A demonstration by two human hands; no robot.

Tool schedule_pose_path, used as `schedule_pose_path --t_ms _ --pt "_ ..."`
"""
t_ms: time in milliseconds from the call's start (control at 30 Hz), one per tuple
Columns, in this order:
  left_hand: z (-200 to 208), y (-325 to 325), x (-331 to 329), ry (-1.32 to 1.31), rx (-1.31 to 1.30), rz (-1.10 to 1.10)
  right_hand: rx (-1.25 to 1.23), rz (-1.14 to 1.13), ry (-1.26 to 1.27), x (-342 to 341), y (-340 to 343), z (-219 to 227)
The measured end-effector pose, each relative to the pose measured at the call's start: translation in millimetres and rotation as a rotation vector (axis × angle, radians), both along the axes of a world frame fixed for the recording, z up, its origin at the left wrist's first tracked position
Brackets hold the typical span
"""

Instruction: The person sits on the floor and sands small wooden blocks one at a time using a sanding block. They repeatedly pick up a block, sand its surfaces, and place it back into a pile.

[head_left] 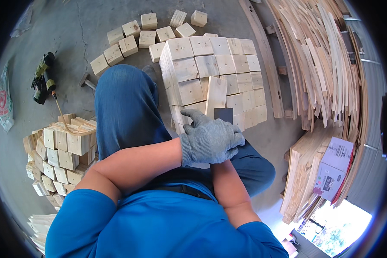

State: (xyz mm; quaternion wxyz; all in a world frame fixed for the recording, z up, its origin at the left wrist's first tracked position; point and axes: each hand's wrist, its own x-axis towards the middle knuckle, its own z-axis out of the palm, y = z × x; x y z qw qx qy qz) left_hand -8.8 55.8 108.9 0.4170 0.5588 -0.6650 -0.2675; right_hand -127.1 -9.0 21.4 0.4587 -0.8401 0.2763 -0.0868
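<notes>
My left hand, in a grey knit glove, lies across my right hand, its fingers bent around something I cannot make out. Of my right arm the bare forearm shows; the right hand is mostly hidden under the left. Grey gloved fingers stick out at the upper left, and I cannot tell for sure which hand they belong to. Just beyond the hands is a dark flat square piece. Beside it a pale wooden board leans on a stack of square wooden blocks.
Loose wooden blocks lie beyond the stack. Another block pile stands at left, near a nail gun with a hose and a hammer. Long wood strips and a cardboard box are at right.
</notes>
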Motion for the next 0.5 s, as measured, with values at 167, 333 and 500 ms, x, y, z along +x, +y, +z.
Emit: schedule_pose_path --t_ms 167,333,500 --pt "-14 -8 1 0.039 0.028 0.007 0.077 -0.109 -0.091 -14 -6 -4" --pt "-14 -8 10 0.109 -0.104 0.12 0.113 -0.21 -0.183 -33 -29 -10" --pt "-13 -7 18 0.093 -0.064 0.157 0.003 -0.18 -0.125 -56 -47 -1"
